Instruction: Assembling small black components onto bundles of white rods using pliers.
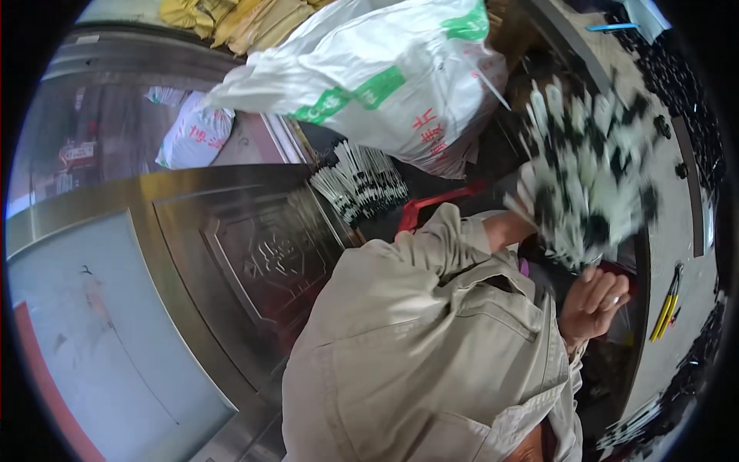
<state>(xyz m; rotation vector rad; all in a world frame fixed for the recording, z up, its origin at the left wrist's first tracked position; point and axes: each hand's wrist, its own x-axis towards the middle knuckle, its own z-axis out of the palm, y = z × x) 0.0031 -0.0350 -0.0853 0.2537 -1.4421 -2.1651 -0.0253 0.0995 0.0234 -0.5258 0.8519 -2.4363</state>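
A thick bundle of thin white sticks with black parts is held up at the right, smeared by motion. What kind of sticks they are I cannot make out. My left hand grips the bundle along its left side, and most of its fingers are hidden behind the sticks. Just below the bundle's lower end is my right hand, with a ring on one finger. Its fingers are curled closed, close against the stick ends. Whether anything is inside them is hidden.
A second stack of similar sticks lies beside a red bar. Above it stands a big white woven sack. On the worktop at the right are yellow-handled pliers and heaps of black parts. A dark panelled door is at left.
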